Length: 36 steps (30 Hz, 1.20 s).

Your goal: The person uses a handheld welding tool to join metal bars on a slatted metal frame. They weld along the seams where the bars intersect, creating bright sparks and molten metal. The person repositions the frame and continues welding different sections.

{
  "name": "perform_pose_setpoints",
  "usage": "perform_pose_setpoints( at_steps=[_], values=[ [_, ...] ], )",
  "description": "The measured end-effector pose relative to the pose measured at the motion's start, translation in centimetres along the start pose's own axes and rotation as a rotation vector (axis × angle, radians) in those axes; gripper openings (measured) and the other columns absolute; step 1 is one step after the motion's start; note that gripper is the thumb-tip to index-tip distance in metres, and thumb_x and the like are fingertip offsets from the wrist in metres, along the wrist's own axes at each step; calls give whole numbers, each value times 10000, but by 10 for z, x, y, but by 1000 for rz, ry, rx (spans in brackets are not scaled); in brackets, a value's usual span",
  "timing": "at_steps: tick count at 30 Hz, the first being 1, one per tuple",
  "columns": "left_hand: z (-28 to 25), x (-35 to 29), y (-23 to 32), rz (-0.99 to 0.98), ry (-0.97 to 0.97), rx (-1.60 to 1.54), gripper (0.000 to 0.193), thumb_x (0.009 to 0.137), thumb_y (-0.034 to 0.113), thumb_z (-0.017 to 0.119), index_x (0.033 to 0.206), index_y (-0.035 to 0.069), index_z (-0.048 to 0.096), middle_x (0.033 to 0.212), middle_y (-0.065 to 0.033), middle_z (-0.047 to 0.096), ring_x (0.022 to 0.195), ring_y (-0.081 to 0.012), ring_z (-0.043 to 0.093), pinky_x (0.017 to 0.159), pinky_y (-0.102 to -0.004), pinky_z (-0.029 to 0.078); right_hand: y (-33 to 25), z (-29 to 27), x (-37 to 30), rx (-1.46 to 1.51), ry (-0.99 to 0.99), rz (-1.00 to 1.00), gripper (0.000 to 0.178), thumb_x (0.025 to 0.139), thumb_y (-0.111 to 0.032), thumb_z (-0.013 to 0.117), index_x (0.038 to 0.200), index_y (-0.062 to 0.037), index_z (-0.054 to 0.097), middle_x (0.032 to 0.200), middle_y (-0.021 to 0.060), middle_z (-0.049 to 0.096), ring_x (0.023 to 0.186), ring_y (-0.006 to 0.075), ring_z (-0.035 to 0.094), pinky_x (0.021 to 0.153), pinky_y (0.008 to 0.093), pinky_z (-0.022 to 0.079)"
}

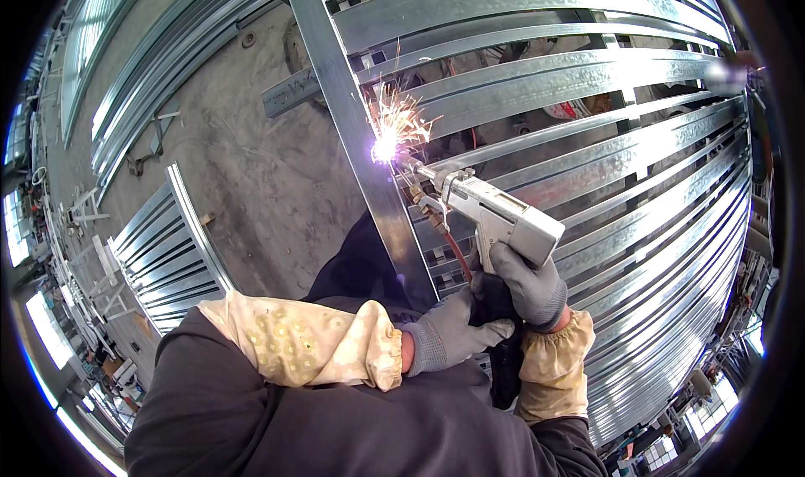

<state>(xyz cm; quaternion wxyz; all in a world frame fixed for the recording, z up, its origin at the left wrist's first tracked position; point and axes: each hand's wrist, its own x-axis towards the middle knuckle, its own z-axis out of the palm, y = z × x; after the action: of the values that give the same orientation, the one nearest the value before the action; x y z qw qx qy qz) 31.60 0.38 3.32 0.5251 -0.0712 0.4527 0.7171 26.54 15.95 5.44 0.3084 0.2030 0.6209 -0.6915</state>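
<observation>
A silver, pistol-shaped welding gun [507, 215] points up and left, its nozzle at a flat metal bar [362, 129]. At the contact spot there is a bright violet-white glow with orange sparks [394, 127]. My right hand [530, 286], in a grey glove, is closed around the gun's grip. Just below, my left hand [453, 333], gloved alike, is closed around the black cable [493, 299] under the grip; some of its fingers are hidden. A thin red hose [458, 255] runs along the gun's underside. Light-coloured protective sleeves cover both my forearms.
Long galvanised slats [579, 74] run rightward from the bar, with gaps between them. A smaller slatted panel [168, 255] lies at the left on the concrete floor [251, 166]. Stacked metal profiles [159, 78] are at the upper left. A loose metal piece [291, 93] lies beside the bar.
</observation>
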Motion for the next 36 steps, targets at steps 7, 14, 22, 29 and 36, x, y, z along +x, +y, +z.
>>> perform_pose_setpoints(
  at_steps=[7, 14, 22, 29, 36],
  values=[
    [1, -1, -7, -41, 8, 50, 466, 946, 87, 646, 1355, 12, 435, 1229, -77, 619, 1119, -147, 576, 1026, -338, 466, -3, 2, -2, 74, -49, 21, 381, 962, -169, 591, 1281, 30, 537, 987, 72, 654, 860, 136, 625, 753, 293, 522],
    [-1, -1, -9, 10, 34, 89, 463, 939, 113, 673, 1342, 11, 470, 1226, -78, 615, 1102, -150, 567, 1012, -335, 463, 2, 2, 0, 3, -7, -112, 284, 956, -127, 598, 1199, 19, 582, 933, 56, 657, 813, 131, 626, 718, 299, 520],
    [-10, -8, 1, -83, -44, 117, 571, 955, 195, 685, 1421, 34, 398, 1224, -56, 607, 1087, -139, 567, 952, -311, 481, 4, 8, 3, 66, -62, -154, 448, 957, -87, 583, 1384, 11, 488, 961, 45, 664, 795, 119, 624, 717, 283, 515],
    [-17, -9, 19, -265, -130, -14, 502, 953, 255, 688, 1367, 52, 489, 1142, -51, 640, 972, -129, 610, 837, -312, 523, 11, 3, -6, 77, 12, -163, 452, 943, -138, 659, 1351, 12, 534, 1217, 85, 652, 1085, 163, 607, 936, 316, 494],
    [-28, 5, 45, -59, -24, -100, 290, 918, 137, 729, 1160, 43, 601, 968, -11, 648, 833, -91, 594, 720, -287, 507, -32, 9, 5, 134, 42, -104, 285, 965, -100, 616, 1228, 8, 598, 959, 10, 655, 803, 89, 615, 675, 267, 518]
  ],
)
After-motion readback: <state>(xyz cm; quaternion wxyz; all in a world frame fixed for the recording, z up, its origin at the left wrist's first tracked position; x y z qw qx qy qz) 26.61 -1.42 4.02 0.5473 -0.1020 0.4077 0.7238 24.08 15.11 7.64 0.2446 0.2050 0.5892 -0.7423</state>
